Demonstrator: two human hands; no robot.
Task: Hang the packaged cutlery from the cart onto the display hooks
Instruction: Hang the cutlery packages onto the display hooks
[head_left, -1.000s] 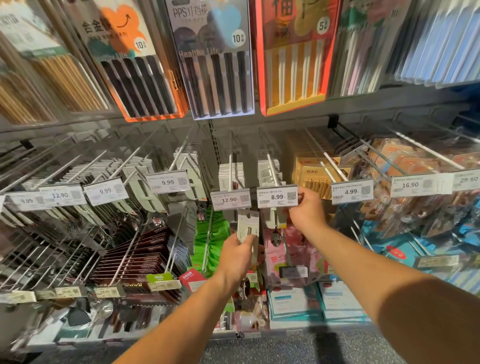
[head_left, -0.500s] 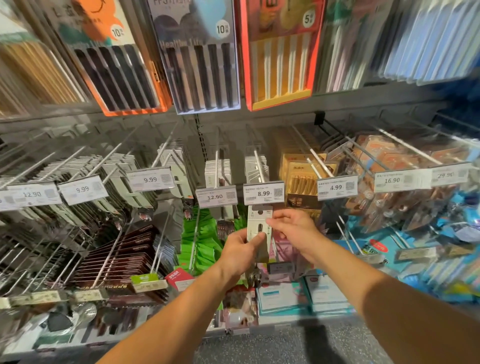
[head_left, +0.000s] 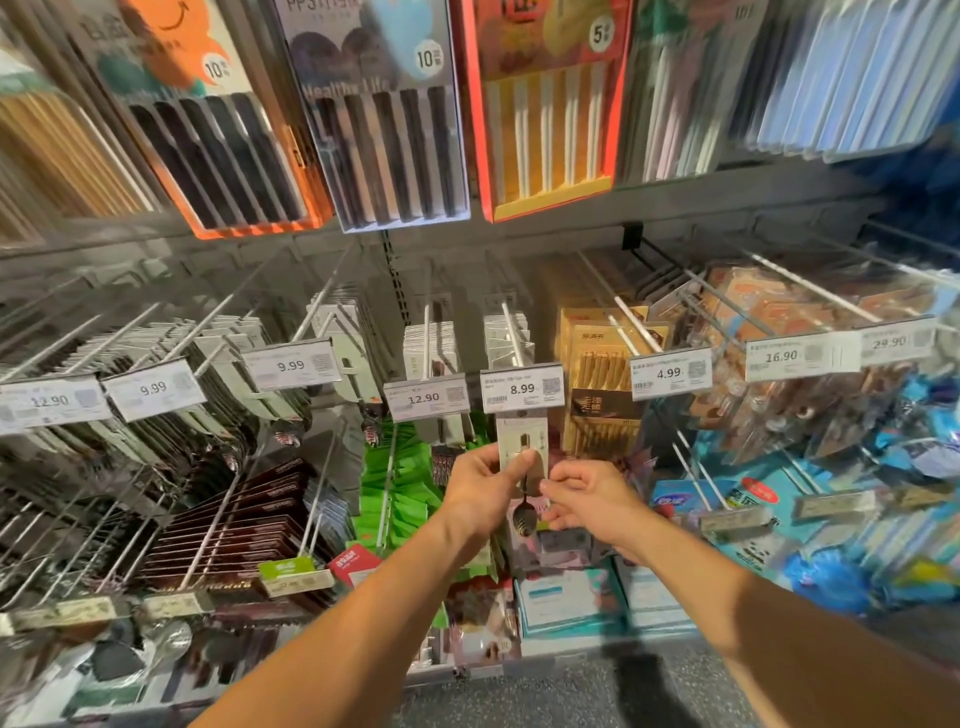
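two bare forearms reach up from the near edge toward the middle of the scene, converging. the left hand (head_left: 480, 480) is raised with its back to the camera, fingers curled and thumb pressed against the front of a packaged spoon (head_left: 521, 447), pinching it upright. the right hand (head_left: 589, 496) sits just to the right and slightly lower, knuckles toward the camera, fingers loosely curled, fingertips meeting the package's lower right edge. the hands are almost touching.
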